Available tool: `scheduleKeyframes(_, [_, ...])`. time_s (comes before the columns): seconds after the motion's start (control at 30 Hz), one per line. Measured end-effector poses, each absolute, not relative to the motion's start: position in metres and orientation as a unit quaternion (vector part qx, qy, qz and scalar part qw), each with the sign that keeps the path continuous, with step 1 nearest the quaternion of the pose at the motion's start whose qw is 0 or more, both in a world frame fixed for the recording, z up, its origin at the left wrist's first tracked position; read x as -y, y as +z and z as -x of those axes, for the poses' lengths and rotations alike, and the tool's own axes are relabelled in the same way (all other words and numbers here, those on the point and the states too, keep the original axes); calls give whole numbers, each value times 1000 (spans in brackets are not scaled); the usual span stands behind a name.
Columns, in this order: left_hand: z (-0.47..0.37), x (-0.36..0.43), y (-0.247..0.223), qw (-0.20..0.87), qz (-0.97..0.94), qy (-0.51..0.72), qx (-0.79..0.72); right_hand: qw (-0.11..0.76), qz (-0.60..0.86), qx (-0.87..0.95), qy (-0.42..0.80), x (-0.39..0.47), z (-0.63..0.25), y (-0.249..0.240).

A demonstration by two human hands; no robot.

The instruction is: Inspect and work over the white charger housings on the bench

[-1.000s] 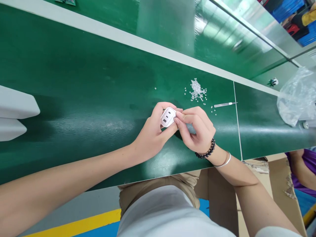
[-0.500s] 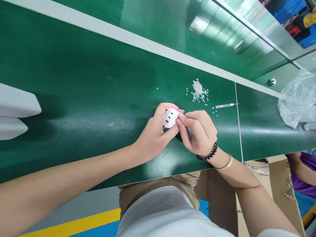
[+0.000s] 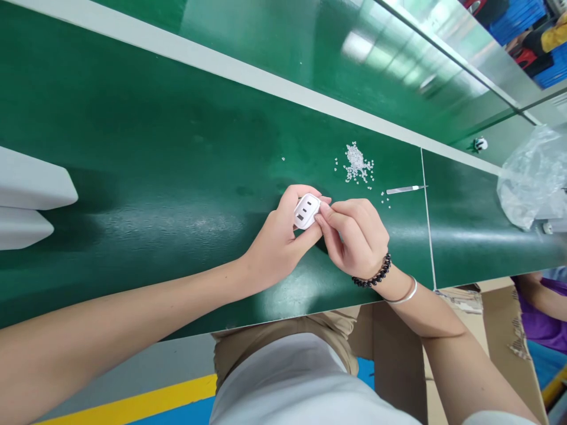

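A small white charger (image 3: 306, 211) with several dark port slots facing up sits in my left hand (image 3: 279, 242). The fingers and thumb of that hand wrap round its sides. From the right, my right hand (image 3: 357, 236) reaches in with thumb and forefinger pinched together at the charger's right edge. Whatever lies between those fingertips is too small or hidden to make out. Beyond the hands lies a scattered pile of tiny clear pieces (image 3: 355, 162) on the green tabletop (image 3: 177, 153). To their right rests a slim metal pointed tool (image 3: 405, 189).
Two pale grey rounded objects (image 3: 38, 178) jut in at the left. On the right are a clear plastic bag (image 3: 527, 177) and a small black-and-white item (image 3: 480, 144). A cardboard box (image 3: 398, 360) stands below the table's near edge. A person in a purple sleeve (image 3: 543, 324) is at far right.
Both hands stay in almost the same place, with the charger still held. Only a slight shift of the camera view shows.
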State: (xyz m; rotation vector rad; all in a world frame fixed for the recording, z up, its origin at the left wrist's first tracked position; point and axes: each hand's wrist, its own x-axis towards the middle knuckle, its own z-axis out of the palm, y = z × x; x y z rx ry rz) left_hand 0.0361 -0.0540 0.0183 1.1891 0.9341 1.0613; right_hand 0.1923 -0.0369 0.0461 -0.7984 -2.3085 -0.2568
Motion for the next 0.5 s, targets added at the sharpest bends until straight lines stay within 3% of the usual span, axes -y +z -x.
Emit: scheduleKeyframes(0.5, [-35,53,24,548,-572,413,-449,350,264,898,-38,23,-192,41])
